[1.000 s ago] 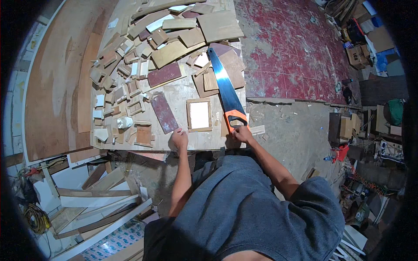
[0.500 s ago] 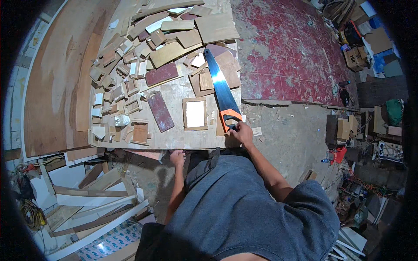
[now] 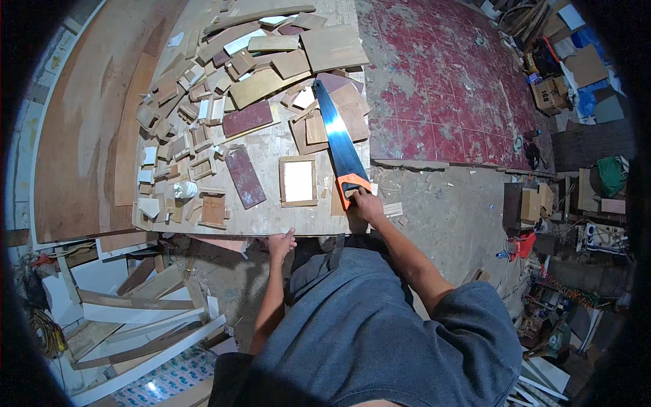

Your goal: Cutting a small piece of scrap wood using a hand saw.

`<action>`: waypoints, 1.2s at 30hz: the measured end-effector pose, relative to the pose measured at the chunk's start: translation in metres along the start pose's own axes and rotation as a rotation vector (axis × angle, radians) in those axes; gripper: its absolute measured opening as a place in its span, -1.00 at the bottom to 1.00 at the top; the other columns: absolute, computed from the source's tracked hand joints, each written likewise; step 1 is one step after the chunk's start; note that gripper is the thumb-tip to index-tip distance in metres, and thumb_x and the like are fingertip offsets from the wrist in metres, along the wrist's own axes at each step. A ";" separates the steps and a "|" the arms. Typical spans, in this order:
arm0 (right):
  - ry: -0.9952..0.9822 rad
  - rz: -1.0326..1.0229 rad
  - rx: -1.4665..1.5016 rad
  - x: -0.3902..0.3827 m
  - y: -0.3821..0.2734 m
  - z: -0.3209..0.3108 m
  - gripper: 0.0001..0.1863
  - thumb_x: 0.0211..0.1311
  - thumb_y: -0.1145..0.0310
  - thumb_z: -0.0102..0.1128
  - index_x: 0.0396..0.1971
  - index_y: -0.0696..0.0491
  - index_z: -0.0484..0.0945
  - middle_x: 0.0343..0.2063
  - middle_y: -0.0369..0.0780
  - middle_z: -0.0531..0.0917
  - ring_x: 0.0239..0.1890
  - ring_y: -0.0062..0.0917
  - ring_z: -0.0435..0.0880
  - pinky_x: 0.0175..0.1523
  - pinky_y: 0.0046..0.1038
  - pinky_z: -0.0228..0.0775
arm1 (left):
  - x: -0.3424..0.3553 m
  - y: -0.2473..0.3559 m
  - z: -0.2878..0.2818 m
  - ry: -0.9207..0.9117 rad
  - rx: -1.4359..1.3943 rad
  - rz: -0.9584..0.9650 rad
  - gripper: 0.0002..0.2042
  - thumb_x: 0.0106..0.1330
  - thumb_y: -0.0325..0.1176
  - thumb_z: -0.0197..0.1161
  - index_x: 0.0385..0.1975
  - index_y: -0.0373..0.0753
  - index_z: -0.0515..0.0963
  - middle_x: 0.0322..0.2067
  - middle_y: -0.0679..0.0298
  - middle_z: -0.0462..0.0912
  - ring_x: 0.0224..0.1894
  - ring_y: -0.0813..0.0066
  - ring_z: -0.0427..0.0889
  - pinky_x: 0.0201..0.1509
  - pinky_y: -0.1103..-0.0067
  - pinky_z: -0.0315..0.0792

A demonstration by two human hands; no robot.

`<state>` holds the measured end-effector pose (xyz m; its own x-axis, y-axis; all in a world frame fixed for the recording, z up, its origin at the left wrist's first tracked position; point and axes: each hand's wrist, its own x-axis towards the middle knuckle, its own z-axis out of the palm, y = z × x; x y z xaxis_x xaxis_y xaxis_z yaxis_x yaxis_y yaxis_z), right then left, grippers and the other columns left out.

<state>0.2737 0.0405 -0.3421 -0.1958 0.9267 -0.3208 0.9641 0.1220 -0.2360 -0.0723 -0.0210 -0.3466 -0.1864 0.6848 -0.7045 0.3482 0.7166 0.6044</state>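
Note:
A handsaw (image 3: 337,129) with a long shiny blade and an orange-and-black handle lies over the right side of the wooden worktable (image 3: 268,220), its tip pointing away from me. My right hand (image 3: 367,207) is closed on the handle, fingers at its grip opening. Down at the table's front edge, my left hand (image 3: 280,245) rests with its thumb apart from the fingers and nothing seen in it. Between the hands, a small wooden frame (image 3: 298,201) with a bright white middle lies flat. To its left is a dark red board (image 3: 245,178). Below the blade are flat wood offcuts (image 3: 352,105).
Small wooden box-like pieces (image 3: 202,136) and offcuts crowd the table's left and back. A large wooden panel (image 3: 88,136) stands at far left. Scrap boards (image 3: 142,302) pile up at lower left. To the right lie a red tiled floor (image 3: 441,81), boxes and a red tool (image 3: 522,245).
My left hand has risen from below to the table's front edge, its thumb now spread. My right hand remains on the saw handle, fingers shifted slightly. The view has moved a little.

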 end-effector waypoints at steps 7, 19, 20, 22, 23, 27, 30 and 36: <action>0.100 -0.207 -0.037 0.013 0.010 -0.010 -0.55 -0.05 0.15 0.34 -0.20 0.09 0.47 -0.19 -0.12 0.60 -0.29 -0.22 0.71 -0.31 -0.18 0.57 | 0.001 0.020 0.041 -0.189 -0.071 0.018 -0.67 0.32 -0.15 0.33 -0.46 -0.36 0.62 -0.56 0.18 0.71 -0.67 0.57 0.57 -0.59 0.62 0.42; 0.430 -0.355 0.288 -0.017 0.052 -0.039 -0.54 -0.30 0.26 0.43 -0.37 0.06 0.39 -0.46 -0.15 0.50 -0.52 -0.23 0.62 -0.46 -0.23 0.45 | -0.002 0.039 0.099 -0.028 0.205 0.279 -0.79 0.18 -0.25 0.40 -0.32 -0.25 0.64 -0.45 0.15 0.72 -0.38 0.30 0.70 -0.26 0.41 0.54; 0.452 -0.356 0.309 -0.023 0.056 -0.043 -0.54 -0.31 0.27 0.43 -0.38 0.06 0.39 -0.46 -0.15 0.49 -0.53 -0.23 0.60 -0.46 -0.22 0.44 | -0.005 0.052 0.103 -0.035 0.313 0.286 -0.77 0.16 -0.22 0.41 -0.29 -0.22 0.65 -0.42 0.14 0.72 -0.32 0.25 0.72 -0.19 0.36 0.55; 0.497 -0.368 0.336 -0.036 0.065 -0.056 -0.58 -0.29 0.31 0.39 -0.39 0.08 0.40 -0.50 -0.14 0.46 -0.56 -0.21 0.56 -0.48 -0.22 0.41 | -0.008 0.072 0.114 -0.057 0.367 0.318 -0.75 0.17 -0.20 0.42 -0.27 -0.20 0.66 -0.44 0.14 0.73 -0.33 0.24 0.72 -0.21 0.36 0.55; 0.497 -0.364 0.336 -0.043 0.069 -0.060 -0.58 -0.29 0.31 0.39 -0.39 0.08 0.40 -0.50 -0.14 0.46 -0.56 -0.21 0.56 -0.48 -0.22 0.41 | -0.009 0.081 0.120 -0.079 0.419 0.351 -0.74 0.17 -0.17 0.42 -0.26 -0.18 0.66 -0.46 0.14 0.73 -0.34 0.23 0.72 -0.23 0.36 0.56; 0.625 -0.425 0.424 -0.064 0.081 -0.098 -0.74 -0.11 0.40 0.32 -0.42 0.14 0.46 -0.55 -0.11 0.45 -0.62 -0.21 0.51 -0.51 -0.25 0.38 | -0.007 0.106 0.135 -0.124 0.608 0.419 -0.70 0.17 -0.13 0.41 -0.26 -0.21 0.66 -0.40 0.06 0.73 -0.26 0.10 0.72 -0.18 0.29 0.56; 0.630 -0.393 0.426 -0.086 0.093 -0.118 -0.73 -0.14 0.44 0.31 -0.37 0.15 0.49 -0.50 -0.10 0.52 -0.55 -0.19 0.54 -0.46 -0.26 0.37 | -0.003 0.120 0.147 -0.140 0.803 0.494 -0.69 0.15 -0.14 0.41 -0.27 -0.24 0.66 -0.34 0.00 0.72 -0.21 0.03 0.71 -0.14 0.24 0.56; 0.753 -0.189 0.499 -0.126 0.069 -0.131 -0.78 -0.12 0.46 0.31 -0.41 0.14 0.52 -0.53 -0.12 0.53 -0.56 -0.17 0.56 -0.44 -0.26 0.40 | 0.010 0.115 0.156 -0.254 0.702 0.569 -0.70 0.12 -0.21 0.40 -0.23 -0.27 0.64 -0.31 -0.03 0.70 -0.17 -0.02 0.69 -0.08 0.21 0.54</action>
<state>0.3881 -0.0209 -0.1978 -0.0046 0.9150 0.4034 0.7046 0.2892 -0.6480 0.1089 0.0474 -0.3425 0.3595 0.7988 -0.4823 0.8152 -0.0174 0.5789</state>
